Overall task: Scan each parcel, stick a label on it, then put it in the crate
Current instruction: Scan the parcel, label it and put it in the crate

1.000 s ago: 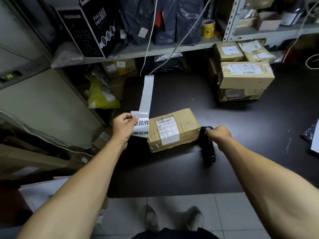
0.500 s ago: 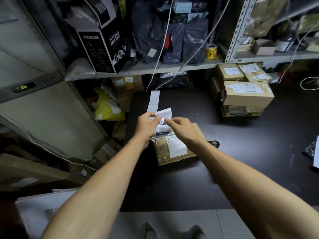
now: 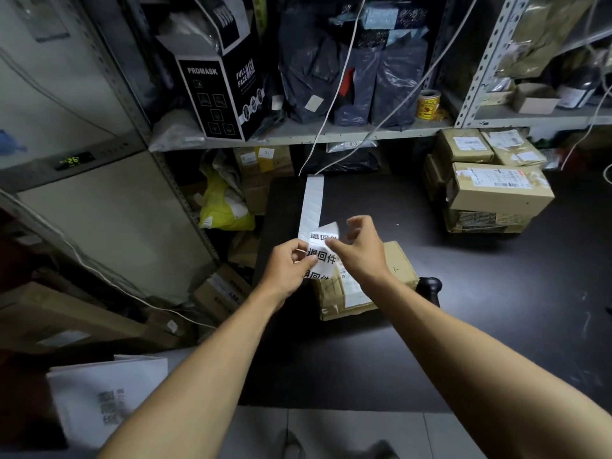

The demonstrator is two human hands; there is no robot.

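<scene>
A brown cardboard parcel [image 3: 394,270] with a white shipping label lies on the dark table [image 3: 463,326], partly hidden under my hands. My left hand [image 3: 288,266] grips a white strip of labels [image 3: 313,200] printed with black characters, holding it above the parcel's left end. My right hand [image 3: 359,250] pinches the upper corner of one label [image 3: 326,231] that curls up off the strip. The black scanner [image 3: 430,288] lies on the table just right of the parcel, mostly hidden by my right forearm.
Several taped cardboard boxes [image 3: 496,190] are stacked at the table's back right. Grey shelving [image 3: 298,135] behind holds a black mask box [image 3: 215,91], dark bags and a yellow tape roll [image 3: 428,106]. A yellow bag [image 3: 222,210] and boxes crowd the floor at the left.
My right hand left the scanner and came over to the label strip, where it now peels a label's corner upward. My left hand kept hold of the strip. The view tilted upward.
</scene>
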